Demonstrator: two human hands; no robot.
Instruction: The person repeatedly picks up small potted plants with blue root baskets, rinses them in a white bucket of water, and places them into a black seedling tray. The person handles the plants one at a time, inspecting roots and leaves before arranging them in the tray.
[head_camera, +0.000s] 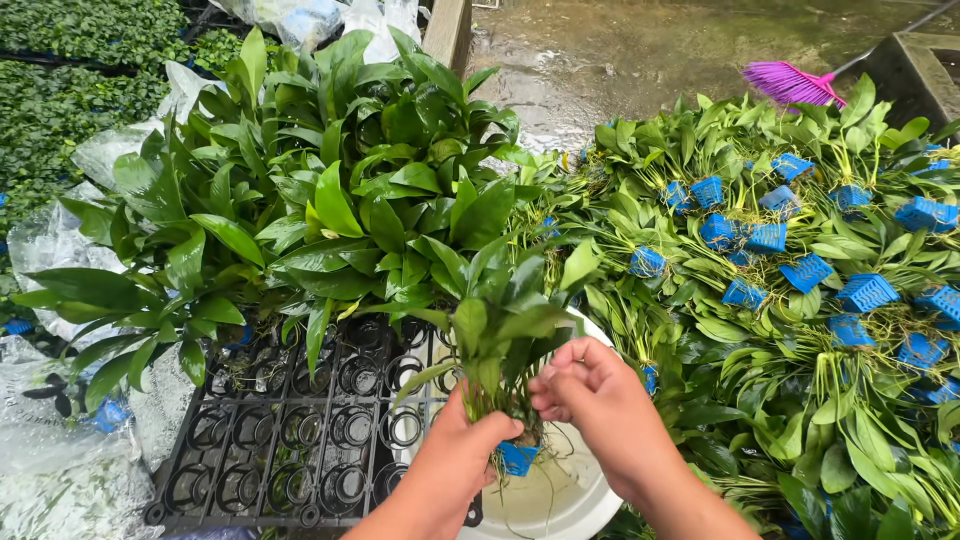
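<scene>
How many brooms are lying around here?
1. A purple-bristled broom lies at the top right, on the wet floor just behind the heap of plants in blue net pots. Others may be hidden outside the view.

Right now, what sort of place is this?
Probably a plant nursery, possibly for aquatic plants: a heap of leafy plants in blue net pots, a black tray part-filled with plants, wet concrete floor. Both hands hold one plant over a white bowl.
</scene>
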